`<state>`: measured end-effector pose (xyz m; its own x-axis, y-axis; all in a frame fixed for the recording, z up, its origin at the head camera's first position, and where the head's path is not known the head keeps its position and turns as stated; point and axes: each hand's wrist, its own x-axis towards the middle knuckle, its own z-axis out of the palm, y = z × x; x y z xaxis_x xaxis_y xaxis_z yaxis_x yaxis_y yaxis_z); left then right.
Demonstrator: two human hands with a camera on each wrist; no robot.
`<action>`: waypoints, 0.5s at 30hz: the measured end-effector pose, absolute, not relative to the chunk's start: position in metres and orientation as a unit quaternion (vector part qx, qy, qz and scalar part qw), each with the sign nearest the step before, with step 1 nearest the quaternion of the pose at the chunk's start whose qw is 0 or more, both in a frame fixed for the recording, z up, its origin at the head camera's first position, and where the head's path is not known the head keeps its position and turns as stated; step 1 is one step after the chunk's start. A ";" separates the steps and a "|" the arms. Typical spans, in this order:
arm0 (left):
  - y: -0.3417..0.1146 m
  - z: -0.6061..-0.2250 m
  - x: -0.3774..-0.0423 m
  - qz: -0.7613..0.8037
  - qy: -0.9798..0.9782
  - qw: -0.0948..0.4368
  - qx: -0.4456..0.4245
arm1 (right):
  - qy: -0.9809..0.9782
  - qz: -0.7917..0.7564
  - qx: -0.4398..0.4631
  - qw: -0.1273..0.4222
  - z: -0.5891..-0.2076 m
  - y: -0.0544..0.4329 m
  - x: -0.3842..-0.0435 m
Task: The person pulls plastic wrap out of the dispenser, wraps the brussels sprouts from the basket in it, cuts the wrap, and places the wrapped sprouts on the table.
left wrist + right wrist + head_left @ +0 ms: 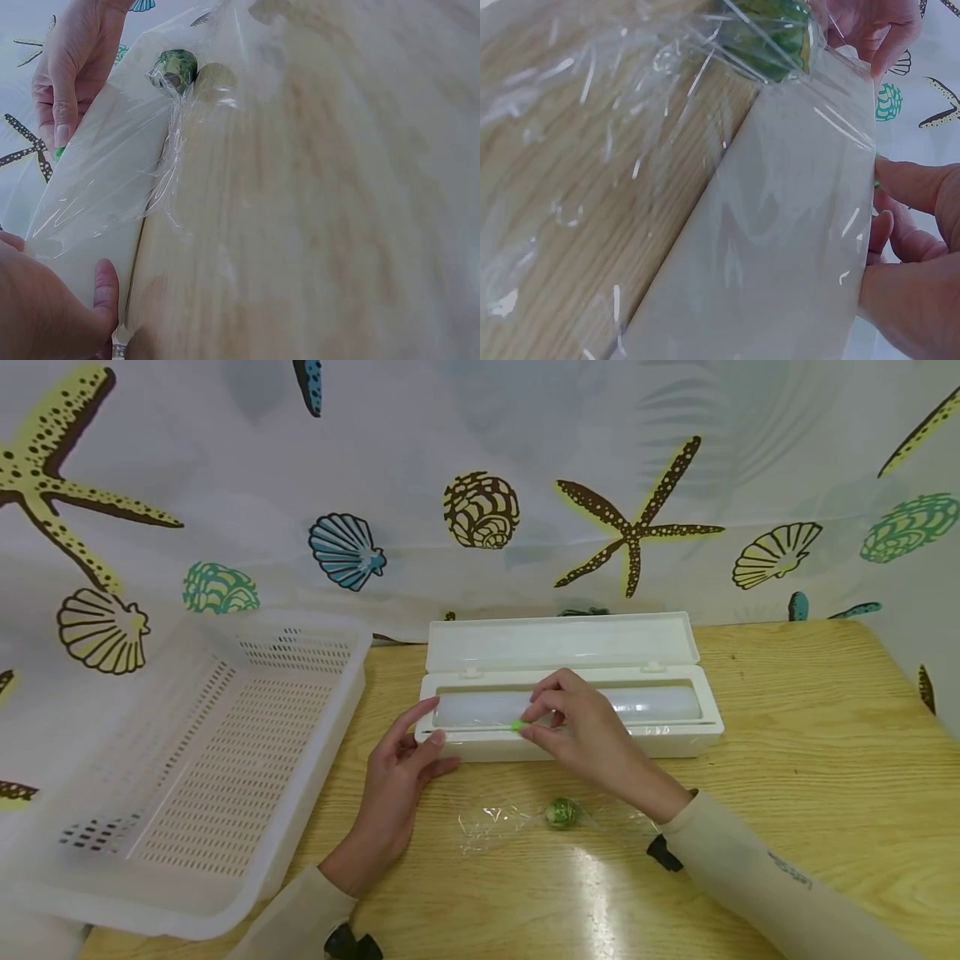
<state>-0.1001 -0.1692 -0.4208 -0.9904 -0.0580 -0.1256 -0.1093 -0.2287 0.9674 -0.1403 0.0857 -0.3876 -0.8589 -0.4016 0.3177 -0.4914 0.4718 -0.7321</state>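
A white cling film dispenser [480, 747] lies on the table with its lid [562, 642] raised at the back and a roll of film [656, 702] inside. My left hand [392, 789] holds the dispenser's left front corner. Between thumb and fingers, my right hand [588, 727] pinches the small green slide cutter [517, 725] on the front rail, left of the middle. Clear cling film [491, 825] hangs over the front of the box onto the table. On the film, in front of the box, sits a Brussels sprout [562, 813]; wrinkled film surrounds it in both wrist views.
A large white perforated plastic basket [300, 802] stands on the left, beside my left forearm. Behind the dispenser hangs a cloth [420, 443] printed with shells and starfish. The wooden table [825, 735] extends to the right and toward me.
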 end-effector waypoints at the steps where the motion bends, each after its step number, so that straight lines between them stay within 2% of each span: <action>1: -0.169 -0.421 -0.100 0.781 0.621 0.016 -0.066 | -0.856 0.444 0.260 0.050 -0.387 0.087 -0.140; 15: -0.170 -0.421 -0.099 0.782 0.620 0.014 -0.057 | -0.865 0.434 0.246 0.048 -0.389 0.107 -0.139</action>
<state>-0.0988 -0.1698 -0.4214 -0.9932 -0.0480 -0.1061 -0.0924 -0.2309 0.9686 -0.1394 0.1075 -0.3886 -0.8743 -0.3841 0.2968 -0.4674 0.5014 -0.7281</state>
